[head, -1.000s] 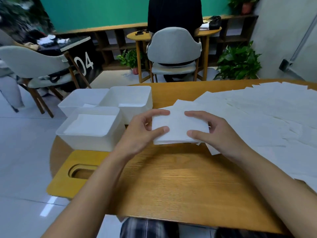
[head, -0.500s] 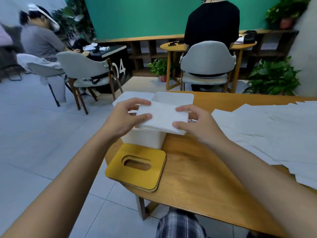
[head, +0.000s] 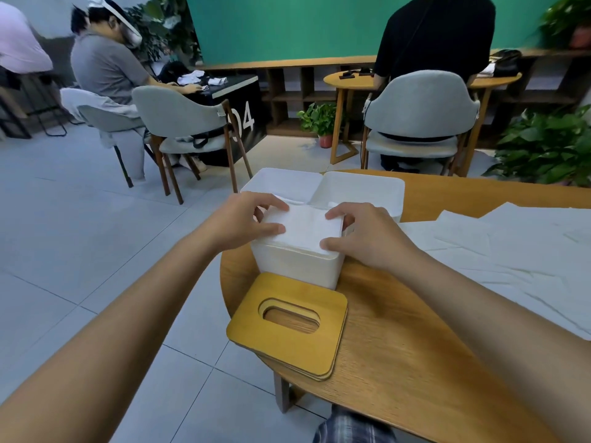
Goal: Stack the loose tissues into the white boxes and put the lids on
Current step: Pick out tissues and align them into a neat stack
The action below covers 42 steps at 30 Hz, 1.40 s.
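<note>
While left hand (head: 243, 222) and right hand (head: 367, 239) grip the tissue stack (head: 303, 228), it tops the nearest box (head: 297, 268).

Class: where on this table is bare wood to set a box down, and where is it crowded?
Bare wood: the near edge, between the lids and the loose tissues. Crowded: white boxes far left, tissues across the right.

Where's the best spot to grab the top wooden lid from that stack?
Probably take the top lid by its left edge, coming from the left: the stack overhangs the table there, leaving that edge free for fingertips. The oval slot also offers a hold.
</note>
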Each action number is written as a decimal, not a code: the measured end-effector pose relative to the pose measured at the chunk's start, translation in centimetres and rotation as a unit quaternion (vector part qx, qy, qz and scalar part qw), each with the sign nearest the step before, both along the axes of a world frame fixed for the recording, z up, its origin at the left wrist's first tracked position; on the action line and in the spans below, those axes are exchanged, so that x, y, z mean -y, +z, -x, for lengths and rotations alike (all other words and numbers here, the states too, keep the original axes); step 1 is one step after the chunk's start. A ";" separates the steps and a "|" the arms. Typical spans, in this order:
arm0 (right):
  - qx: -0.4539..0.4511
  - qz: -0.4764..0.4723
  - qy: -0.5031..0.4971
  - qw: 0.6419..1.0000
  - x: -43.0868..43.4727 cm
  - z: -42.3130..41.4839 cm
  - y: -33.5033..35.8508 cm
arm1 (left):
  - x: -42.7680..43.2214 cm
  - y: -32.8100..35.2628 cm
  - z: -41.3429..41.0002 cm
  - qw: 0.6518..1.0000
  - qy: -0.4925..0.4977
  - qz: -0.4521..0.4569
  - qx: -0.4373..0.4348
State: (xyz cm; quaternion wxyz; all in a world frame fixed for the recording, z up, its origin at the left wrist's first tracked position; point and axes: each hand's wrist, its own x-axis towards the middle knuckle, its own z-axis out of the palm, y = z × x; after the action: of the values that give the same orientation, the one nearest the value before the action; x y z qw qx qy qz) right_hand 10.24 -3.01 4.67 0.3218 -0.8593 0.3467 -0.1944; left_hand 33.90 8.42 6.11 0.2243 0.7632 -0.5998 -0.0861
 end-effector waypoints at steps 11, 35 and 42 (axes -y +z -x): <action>-0.114 0.136 0.009 0.984 0.0 -0.5 0.1 | 0.1 0.7 -1.0 0.994 -0.054 -0.066 0.061; -0.047 0.118 -0.031 0.991 -0.8 2.0 0.7 | 0.8 1.8 3.4 0.989 -0.039 -0.059 0.127; 0.024 0.124 -0.055 0.991 1.0 10.5 -0.2 | 3.4 2.7 12.2 0.985 -0.139 0.080 0.066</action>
State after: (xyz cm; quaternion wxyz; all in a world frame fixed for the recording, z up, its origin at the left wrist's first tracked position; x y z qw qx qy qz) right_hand -0.29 -3.99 4.44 0.2104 -0.8673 0.3585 -0.2738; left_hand 21.74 5.03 8.78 0.2304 0.6564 -0.7181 -0.0180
